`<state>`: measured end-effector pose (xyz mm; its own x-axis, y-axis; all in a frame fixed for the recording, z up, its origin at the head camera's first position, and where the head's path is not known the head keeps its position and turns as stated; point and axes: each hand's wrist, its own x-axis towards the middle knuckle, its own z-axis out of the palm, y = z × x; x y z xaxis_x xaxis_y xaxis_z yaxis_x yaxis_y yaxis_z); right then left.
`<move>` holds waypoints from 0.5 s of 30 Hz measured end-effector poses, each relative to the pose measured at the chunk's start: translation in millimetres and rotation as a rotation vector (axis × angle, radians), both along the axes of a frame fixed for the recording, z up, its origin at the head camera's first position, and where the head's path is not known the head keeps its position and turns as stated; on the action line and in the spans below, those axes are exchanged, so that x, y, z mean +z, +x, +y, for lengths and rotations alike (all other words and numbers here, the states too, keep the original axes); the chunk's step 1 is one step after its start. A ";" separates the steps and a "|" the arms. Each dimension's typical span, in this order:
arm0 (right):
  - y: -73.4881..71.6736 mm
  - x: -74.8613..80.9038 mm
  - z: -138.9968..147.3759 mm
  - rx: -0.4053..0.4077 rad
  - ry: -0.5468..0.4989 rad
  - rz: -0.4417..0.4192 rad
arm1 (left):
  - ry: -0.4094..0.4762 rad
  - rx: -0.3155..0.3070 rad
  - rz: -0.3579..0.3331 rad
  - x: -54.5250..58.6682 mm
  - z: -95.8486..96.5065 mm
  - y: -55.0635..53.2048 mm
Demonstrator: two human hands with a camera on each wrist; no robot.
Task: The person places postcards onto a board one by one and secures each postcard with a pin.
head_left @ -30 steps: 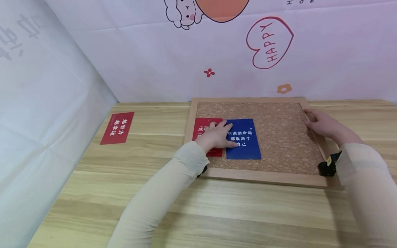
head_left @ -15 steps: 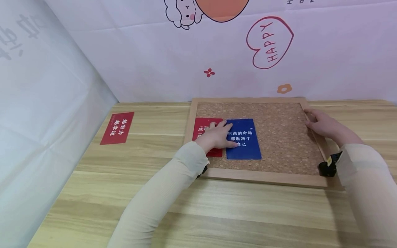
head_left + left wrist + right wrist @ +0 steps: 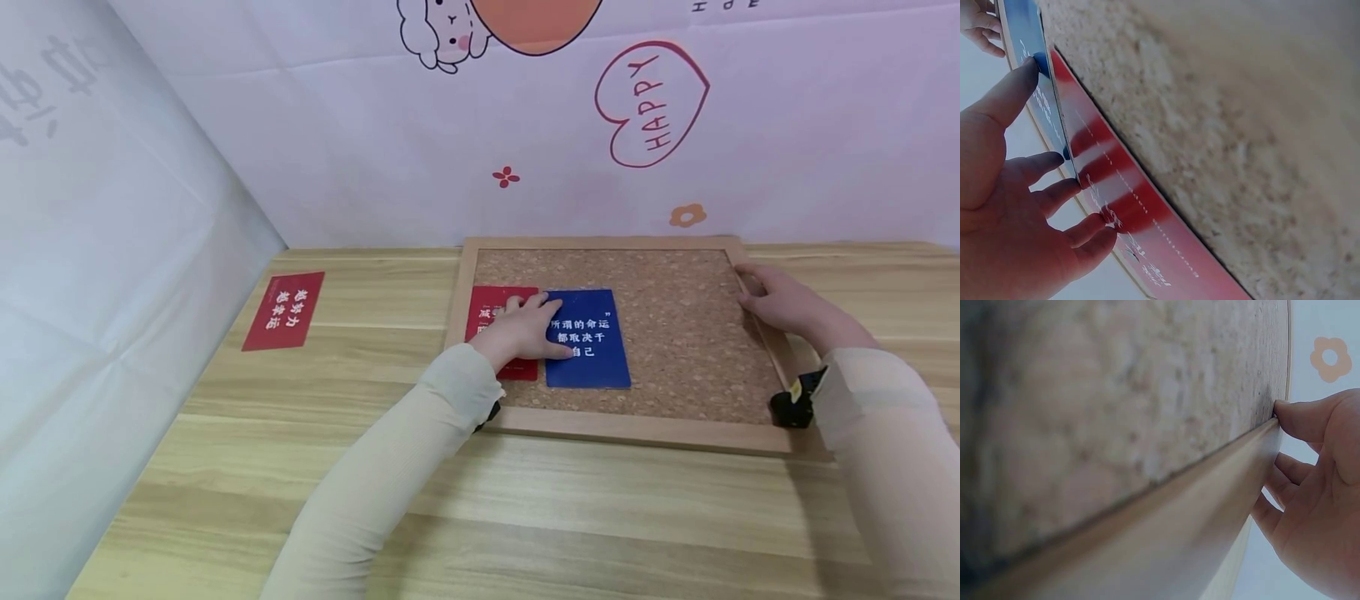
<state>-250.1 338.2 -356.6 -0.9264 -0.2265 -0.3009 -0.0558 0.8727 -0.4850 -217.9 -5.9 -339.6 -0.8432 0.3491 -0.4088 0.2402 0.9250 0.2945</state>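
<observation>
A wood-framed corkboard (image 3: 690, 333) lies flat on the table. Two cards with white writing sit side by side at its left: a red card (image 3: 528, 370) and a blue card (image 3: 588, 367). My left hand (image 3: 517, 335) rests over both, covering part of the red one. In the left wrist view, its fingertips (image 3: 1110, 234) touch the red and blue cards, fingers spread and slightly bent, with the thumb on the blue card. On the opposite side, my right hand (image 3: 787, 308) grips the board's right frame edge (image 3: 1210, 494), thumb on top and fingers along the outer side.
Another red card (image 3: 283, 311) lies on the wooden table (image 3: 360, 333) at the far left. A printed white cloth (image 3: 390, 158) hangs directly behind the board, and more white cloth (image 3: 120, 317) hangs along the left side.
</observation>
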 end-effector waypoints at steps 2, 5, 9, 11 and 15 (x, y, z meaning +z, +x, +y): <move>0.1 0.1 -0.3 -0.001 0.000 0.000 | 0.005 0.000 0.002 0.5 -0.5 0.1; -0.1 -0.2 0.0 0.000 -0.002 0.000 | 0.010 0.001 0.006 1.0 -0.8 0.3; -0.3 -0.5 0.3 0.002 -0.008 0.004 | 0.010 0.002 0.012 0.7 -0.6 0.5; -0.1 -0.4 0.3 0.002 -0.008 0.004 | 0.010 0.004 0.013 0.5 -0.5 0.6; 0.3 -0.3 0.3 0.003 -0.005 0.002 | 0.021 0.003 0.006 0.4 -1.2 1.0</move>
<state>-249.8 338.4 -356.9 -0.9262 -0.2313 -0.2977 -0.0599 0.8699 -0.4896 -216.9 -7.1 -339.2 -0.8468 0.3552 -0.3961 0.2394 0.9192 0.3125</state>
